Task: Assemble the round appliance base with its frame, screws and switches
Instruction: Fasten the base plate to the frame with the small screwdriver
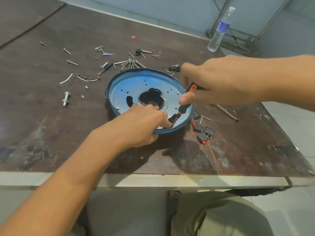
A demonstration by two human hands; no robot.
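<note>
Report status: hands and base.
Right hand grips screwdriver, tip inside round base. Left hand holds its near rim. Switches loose beside it.

No text, brand or number can be read here. The water bottle (219, 29) at the far right of the table (51, 133) wears a blue and white label (223, 26), but its print is too small and blurred to make out. Any marking on the black switches (203, 133) beside the round base (129, 86) or on the screwdriver (182, 110) handle is likewise too small to tell.
</note>
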